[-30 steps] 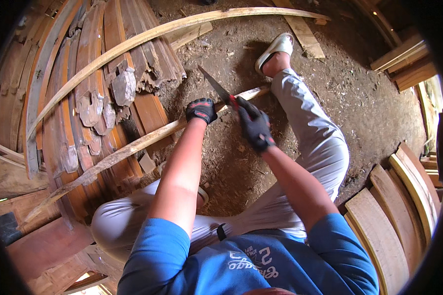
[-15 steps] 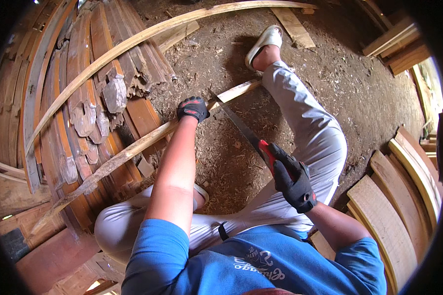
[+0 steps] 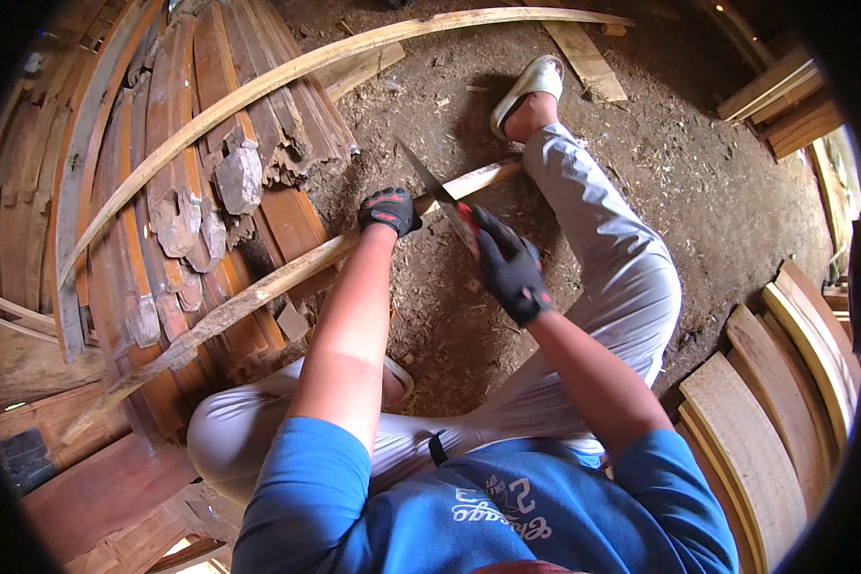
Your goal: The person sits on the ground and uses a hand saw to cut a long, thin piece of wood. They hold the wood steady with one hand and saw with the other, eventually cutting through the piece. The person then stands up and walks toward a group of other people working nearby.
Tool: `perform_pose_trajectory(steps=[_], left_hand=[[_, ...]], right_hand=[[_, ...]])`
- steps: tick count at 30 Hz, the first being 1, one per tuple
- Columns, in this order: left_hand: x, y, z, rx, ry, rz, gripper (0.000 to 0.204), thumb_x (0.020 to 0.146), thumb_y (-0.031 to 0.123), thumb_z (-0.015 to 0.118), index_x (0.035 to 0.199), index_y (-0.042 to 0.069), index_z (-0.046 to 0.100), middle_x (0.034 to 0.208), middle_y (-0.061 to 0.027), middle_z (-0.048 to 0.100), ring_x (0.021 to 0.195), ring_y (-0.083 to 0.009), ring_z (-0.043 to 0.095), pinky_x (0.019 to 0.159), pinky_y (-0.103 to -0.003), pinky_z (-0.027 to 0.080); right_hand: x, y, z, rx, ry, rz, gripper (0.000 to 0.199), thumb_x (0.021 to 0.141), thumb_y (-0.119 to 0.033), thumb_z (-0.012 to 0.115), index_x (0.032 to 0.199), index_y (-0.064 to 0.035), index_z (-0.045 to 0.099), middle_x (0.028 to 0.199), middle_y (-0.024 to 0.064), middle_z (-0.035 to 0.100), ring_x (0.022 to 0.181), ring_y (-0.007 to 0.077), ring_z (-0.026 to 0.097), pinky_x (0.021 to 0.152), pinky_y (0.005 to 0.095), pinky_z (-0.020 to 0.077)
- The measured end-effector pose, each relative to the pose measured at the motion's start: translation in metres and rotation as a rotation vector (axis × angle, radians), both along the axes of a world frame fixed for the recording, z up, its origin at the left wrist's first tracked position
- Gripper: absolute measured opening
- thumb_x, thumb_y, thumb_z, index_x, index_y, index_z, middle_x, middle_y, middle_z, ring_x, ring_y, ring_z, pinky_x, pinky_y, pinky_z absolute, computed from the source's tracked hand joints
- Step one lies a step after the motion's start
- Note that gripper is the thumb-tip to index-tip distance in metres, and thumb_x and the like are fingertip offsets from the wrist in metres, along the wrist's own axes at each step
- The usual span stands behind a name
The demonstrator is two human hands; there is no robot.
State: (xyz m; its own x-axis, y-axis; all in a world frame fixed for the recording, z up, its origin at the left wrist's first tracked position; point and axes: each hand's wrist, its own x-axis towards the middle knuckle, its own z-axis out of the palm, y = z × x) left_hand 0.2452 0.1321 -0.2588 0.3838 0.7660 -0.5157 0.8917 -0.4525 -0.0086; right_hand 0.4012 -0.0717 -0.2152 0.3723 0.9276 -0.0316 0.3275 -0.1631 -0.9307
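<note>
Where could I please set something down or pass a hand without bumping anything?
Bare dirt floor lies open right of the outstretched leg, up to the curved boards. A smaller patch sits between both knees, below the right hand. It is crowded left, where stacked planks press against the strip the left hand grips.

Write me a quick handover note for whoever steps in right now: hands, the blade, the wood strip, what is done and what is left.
Left hand: gloved, gripping the long wood strip near its upper end, holding it steady.
Right hand: gloved, closed on the handle of the blade, whose edge crosses the strip just right of the left hand.
The strip runs from the stacked planks lower left to the right leg; its far end lies against that leg near the foot.
Done: chips and shavings lie on the dirt floor, so some trimming looks done.
Left: cannot tell how much more needs trimming.
</note>
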Motion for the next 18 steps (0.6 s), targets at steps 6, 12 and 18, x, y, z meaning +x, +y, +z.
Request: perform_pose_trajectory(steps=[6, 12, 18], left_hand=[[0.001, -0.003, 0.011, -0.063, -0.013, 0.034, 0.043, 0.087, 0.035, 0.073, 0.122, 0.01, 0.075, 0.129, -0.0161, 0.073, 0.119, -0.0342, 0.07, 0.101, -0.046, 0.056], [0.0, -0.011, -0.002, -0.001, -0.024, -0.001, 0.04, 0.088, 0.033, 0.071, 0.122, 0.012, 0.076, 0.13, -0.0156, 0.072, 0.12, -0.0327, 0.07, 0.101, -0.045, 0.056], [-0.005, 0.0, -0.018, 0.063, -0.107, 0.035, 0.05, 0.078, 0.042, 0.075, 0.117, 0.011, 0.078, 0.12, -0.0181, 0.075, 0.111, -0.0349, 0.073, 0.097, -0.046, 0.057]], right_hand=[[0.038, -0.103, 0.124, -0.346, 0.138, 0.067, 0.046, 0.106, -0.03, 0.054, 0.145, -0.0079, 0.061, 0.121, 0.0163, 0.075, 0.106, 0.0237, 0.073, 0.096, 0.0344, 0.0533], [0.018, -0.02, 0.031, 0.007, -0.069, 0.074, 0.043, 0.105, -0.028, 0.055, 0.142, -0.0068, 0.064, 0.125, 0.0174, 0.075, 0.116, 0.0312, 0.072, 0.103, 0.0386, 0.0514], [-0.029, 0.057, -0.03, 0.165, 0.074, -0.113, 0.039, 0.102, -0.026, 0.058, 0.138, -0.0148, 0.068, 0.124, 0.0184, 0.074, 0.121, 0.0343, 0.069, 0.105, 0.0414, 0.0508]])
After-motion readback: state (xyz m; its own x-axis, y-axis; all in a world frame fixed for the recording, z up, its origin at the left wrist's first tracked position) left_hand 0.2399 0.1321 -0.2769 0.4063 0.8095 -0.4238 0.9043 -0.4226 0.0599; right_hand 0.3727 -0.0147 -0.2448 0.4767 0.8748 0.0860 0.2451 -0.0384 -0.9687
